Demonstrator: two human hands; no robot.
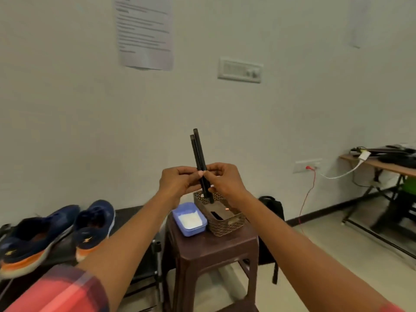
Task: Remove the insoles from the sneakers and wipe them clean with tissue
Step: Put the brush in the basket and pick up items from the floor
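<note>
The insoles (199,158), two thin dark pieces seen edge-on, stand upright side by side in front of the person, gripped near their lower part by both hands, with their lower ends reaching down over the brown woven basket (221,218). Nearest the camera, red checked sleeves (65,291) end at bare forearms that stretch forward. The left hand (177,182) is closed round the insoles from the left, thumb and fingers pinching them; the right hand (225,180) is curled shut on them from the right, so that the fingertips of the two hands nearly meet. Below the hands a dark brown plastic stool (209,251) carries a blue tissue box (189,219) with white tissue showing, just beside the basket. To the left two navy sneakers (56,233) with orange soles sit side by side on a dark bench (126,217). Beyond, a pale wall bears a printed sheet (145,30) and a switch plate (240,70).
</note>
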